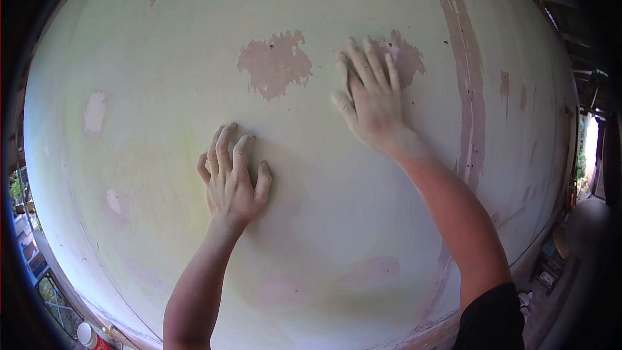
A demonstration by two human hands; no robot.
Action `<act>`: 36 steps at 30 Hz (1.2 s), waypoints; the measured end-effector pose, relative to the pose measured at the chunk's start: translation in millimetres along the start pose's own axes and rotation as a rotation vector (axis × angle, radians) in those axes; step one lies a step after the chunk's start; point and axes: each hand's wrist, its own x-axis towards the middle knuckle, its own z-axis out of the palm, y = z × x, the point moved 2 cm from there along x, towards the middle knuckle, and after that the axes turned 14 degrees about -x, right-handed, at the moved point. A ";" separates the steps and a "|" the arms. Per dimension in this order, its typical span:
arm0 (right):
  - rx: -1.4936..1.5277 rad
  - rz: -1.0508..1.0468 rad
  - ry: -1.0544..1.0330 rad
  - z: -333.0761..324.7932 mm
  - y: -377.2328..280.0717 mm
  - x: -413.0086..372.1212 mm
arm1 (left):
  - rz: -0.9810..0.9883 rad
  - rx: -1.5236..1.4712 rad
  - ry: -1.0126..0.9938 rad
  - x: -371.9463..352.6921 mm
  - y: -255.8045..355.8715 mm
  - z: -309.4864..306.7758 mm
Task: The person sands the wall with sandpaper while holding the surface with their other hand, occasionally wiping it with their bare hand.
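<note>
A large pale green painted panel (324, 220), curved by the wide lens, fills most of the view. My right hand (374, 100), coated in pale dust, lies flat on its upper middle with the fingers spread. It partly covers a reddish-brown patch (409, 58). Lower and to the left, my left hand (233, 178) rests its fingertips on the panel, fingers apart and slightly bent. Dust covers this hand too. Neither hand shows anything held, though the undersides are hidden. Above and between them is another ragged brown patch (273, 68).
A long brown strip (472, 91) runs down the panel's right side. Small pale patches (94, 111) mark the left. A red and white container (91, 336) stands at the lower left edge. Assorted items (551, 266) lie beyond the panel at the right.
</note>
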 end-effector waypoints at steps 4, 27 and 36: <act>0.147 -0.238 -0.130 -8.6 -30.3 -14.2 | -0.011 0.042 -0.006 18.6 10.8 4.3; 0.168 -0.439 -0.111 9.1 25.7 0.7 | -0.033 0.030 0.044 20.7 5.5 5.2; 0.127 -0.281 -0.036 18.5 26.3 33.6 | -0.010 0.024 0.051 17.4 5.8 3.0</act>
